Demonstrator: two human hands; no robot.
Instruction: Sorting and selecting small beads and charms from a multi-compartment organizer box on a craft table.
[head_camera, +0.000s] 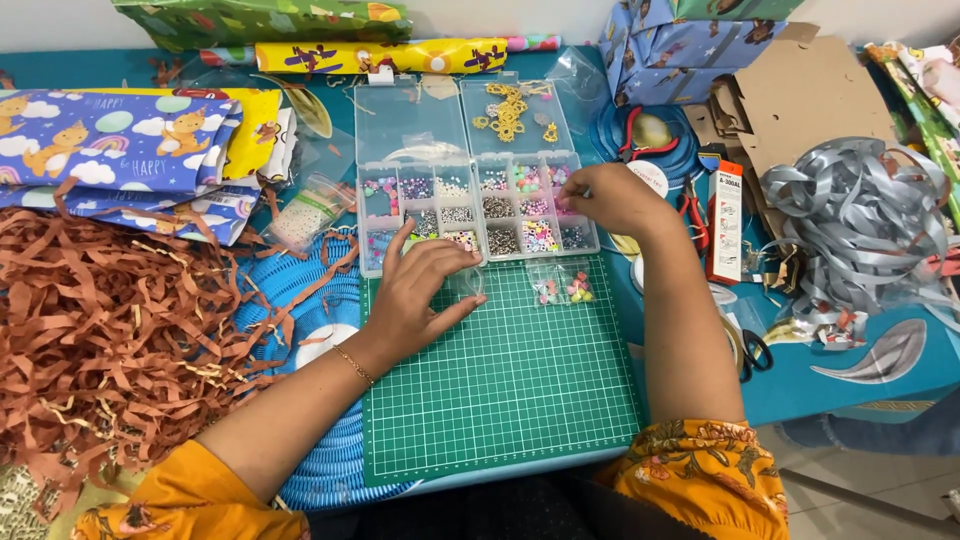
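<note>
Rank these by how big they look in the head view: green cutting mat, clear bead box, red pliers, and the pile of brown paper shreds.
1. Brown paper shreds
2. Green cutting mat, though nearer the camera
3. Clear bead box
4. Red pliers

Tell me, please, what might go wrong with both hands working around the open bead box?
The right hand reaches into the bead box; a nudge could tip it and mix beads between compartments. The loose beads on the green cutting mat might roll away. The left hand could knock them too.

bright even light | soft shadows | sharp focus | slight edge distortion
</note>
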